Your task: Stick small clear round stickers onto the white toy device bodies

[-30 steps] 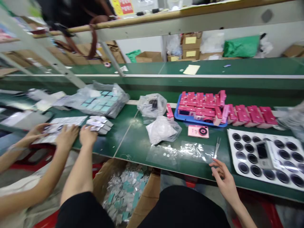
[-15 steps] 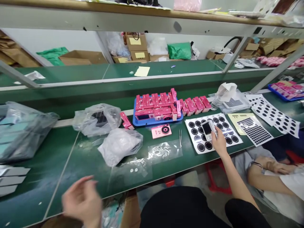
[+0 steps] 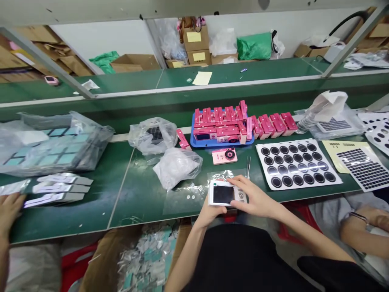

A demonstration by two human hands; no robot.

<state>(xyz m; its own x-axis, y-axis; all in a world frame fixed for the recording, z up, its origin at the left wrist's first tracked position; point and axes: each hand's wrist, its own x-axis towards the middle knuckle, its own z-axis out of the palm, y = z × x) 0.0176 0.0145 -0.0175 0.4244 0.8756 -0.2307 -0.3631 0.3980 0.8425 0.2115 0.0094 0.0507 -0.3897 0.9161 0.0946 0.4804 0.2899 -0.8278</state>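
Note:
A white compact camera (image 3: 223, 194) with a dark screen is held in front of my body, at the bench's front edge, screen facing up. My left hand (image 3: 209, 213) grips its left end from below. On its right end, my right hand (image 3: 254, 199) has its fingers along the top edge and its thumb near the buttons. A pink camera (image 3: 224, 156) lies lens up just beyond. Tweezers (image 3: 249, 167) rest to the right of it. Under and behind the white camera lies a clear plastic film (image 3: 174, 202) with two small white discs (image 3: 191, 197).
A blue tray (image 3: 206, 143) holds pink cameras, with several more standing beside it. To the right lies a sheet of round black stickers (image 3: 299, 164). Plastic bags (image 3: 177, 167) lie left of centre. A co-worker's hand (image 3: 10, 211) rests at far left; another person sits at right.
The white camera has come from above the sticker sheet to in front of my body. My left hand has moved right and taken hold of it too. The view has turned left and down.

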